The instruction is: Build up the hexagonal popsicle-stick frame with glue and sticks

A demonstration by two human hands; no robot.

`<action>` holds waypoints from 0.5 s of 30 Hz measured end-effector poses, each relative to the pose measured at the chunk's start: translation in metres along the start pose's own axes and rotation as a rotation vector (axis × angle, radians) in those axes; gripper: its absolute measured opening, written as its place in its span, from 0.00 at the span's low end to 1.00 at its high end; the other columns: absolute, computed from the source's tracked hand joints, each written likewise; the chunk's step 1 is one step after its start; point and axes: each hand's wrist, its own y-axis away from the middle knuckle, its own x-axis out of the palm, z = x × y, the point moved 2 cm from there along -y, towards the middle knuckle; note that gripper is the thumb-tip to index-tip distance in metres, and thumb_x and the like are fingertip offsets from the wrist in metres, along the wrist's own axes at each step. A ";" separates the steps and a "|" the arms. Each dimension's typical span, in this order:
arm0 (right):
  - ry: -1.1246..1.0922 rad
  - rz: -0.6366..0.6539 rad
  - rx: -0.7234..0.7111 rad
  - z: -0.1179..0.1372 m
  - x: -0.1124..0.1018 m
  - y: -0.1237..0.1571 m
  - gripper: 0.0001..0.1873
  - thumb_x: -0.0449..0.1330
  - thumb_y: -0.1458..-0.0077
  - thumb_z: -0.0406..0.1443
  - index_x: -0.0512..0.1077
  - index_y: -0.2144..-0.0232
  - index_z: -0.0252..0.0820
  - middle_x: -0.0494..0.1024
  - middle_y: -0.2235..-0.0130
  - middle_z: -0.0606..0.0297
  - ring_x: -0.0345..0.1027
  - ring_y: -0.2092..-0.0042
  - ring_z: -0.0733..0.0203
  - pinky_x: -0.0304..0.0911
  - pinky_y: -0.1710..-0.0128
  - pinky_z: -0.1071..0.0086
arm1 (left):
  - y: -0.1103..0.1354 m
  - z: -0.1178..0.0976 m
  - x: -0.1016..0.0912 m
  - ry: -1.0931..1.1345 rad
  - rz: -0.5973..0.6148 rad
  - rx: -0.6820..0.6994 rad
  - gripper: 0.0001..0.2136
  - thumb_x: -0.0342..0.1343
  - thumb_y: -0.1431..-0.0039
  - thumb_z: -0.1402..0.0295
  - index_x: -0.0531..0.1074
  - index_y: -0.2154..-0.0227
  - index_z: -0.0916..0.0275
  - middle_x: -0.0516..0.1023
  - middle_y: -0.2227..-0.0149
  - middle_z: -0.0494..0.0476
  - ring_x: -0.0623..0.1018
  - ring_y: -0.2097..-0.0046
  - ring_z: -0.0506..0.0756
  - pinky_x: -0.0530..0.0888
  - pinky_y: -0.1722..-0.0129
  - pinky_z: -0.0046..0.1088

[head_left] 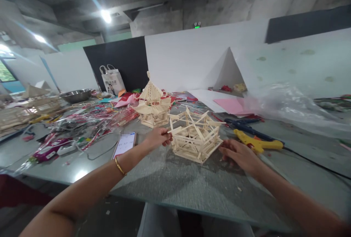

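Note:
A six-sided open frame model of pale wooden sticks [196, 138] stands on the table in front of me, with crossing sticks over its top. My left hand [160, 137] is at its left side, thumb and fingers pinched on a stick at the upper corner. At the lower right corner, my right hand [236, 153] has its fingers curled against the frame; the fingertips are blurred. Just behind stands a stick pavilion [154, 107] with a pointed roof. A yellow glue gun [256, 142] lies beyond my right hand.
A phone [126, 143] showing a timer lies left of the model. Plastic-wrapped materials [101, 120], a purple-handled tool [51, 149] and a metal bowl [76, 95] are farther left. Pink paper [233, 106] and clear plastic film [290, 101] lie at back right. A black cord [315, 162] crosses the right side.

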 end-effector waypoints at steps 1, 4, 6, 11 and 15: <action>0.003 0.005 0.001 0.000 0.000 0.000 0.14 0.56 0.53 0.46 0.65 0.69 0.41 0.72 0.74 0.64 0.68 0.73 0.58 0.62 0.81 0.71 | 0.002 -0.001 0.001 0.003 0.002 -0.003 0.07 0.52 0.47 0.78 0.71 0.78 0.66 0.73 0.79 0.49 0.71 0.77 0.46 0.66 0.74 0.22; 0.006 0.016 0.000 -0.004 0.000 -0.002 0.13 0.56 0.52 0.44 0.66 0.68 0.40 0.71 0.76 0.65 0.68 0.74 0.59 0.62 0.81 0.72 | 0.007 -0.001 0.005 0.024 0.009 -0.034 0.08 0.50 0.48 0.80 0.70 0.78 0.67 0.73 0.80 0.49 0.70 0.78 0.45 0.66 0.74 0.21; -0.008 0.007 0.003 -0.006 0.000 -0.003 0.13 0.56 0.51 0.43 0.66 0.67 0.40 0.72 0.76 0.65 0.68 0.74 0.59 0.62 0.81 0.72 | 0.009 -0.001 0.009 0.045 0.019 -0.055 0.08 0.50 0.47 0.80 0.70 0.78 0.67 0.73 0.80 0.49 0.71 0.78 0.45 0.66 0.75 0.21; -0.039 -0.037 0.020 -0.001 -0.002 0.000 0.13 0.58 0.52 0.42 0.67 0.67 0.40 0.74 0.70 0.62 0.69 0.71 0.58 0.63 0.81 0.72 | 0.018 -0.003 0.018 0.104 0.029 -0.090 0.07 0.50 0.48 0.79 0.70 0.77 0.66 0.76 0.78 0.51 0.73 0.77 0.47 0.67 0.75 0.23; 0.021 -0.013 0.019 0.007 -0.003 0.005 0.10 0.55 0.51 0.42 0.66 0.69 0.42 0.73 0.75 0.64 0.67 0.76 0.61 0.62 0.82 0.72 | 0.029 -0.004 0.024 0.124 0.044 -0.096 0.05 0.51 0.50 0.77 0.70 0.77 0.65 0.75 0.79 0.50 0.73 0.77 0.47 0.67 0.75 0.22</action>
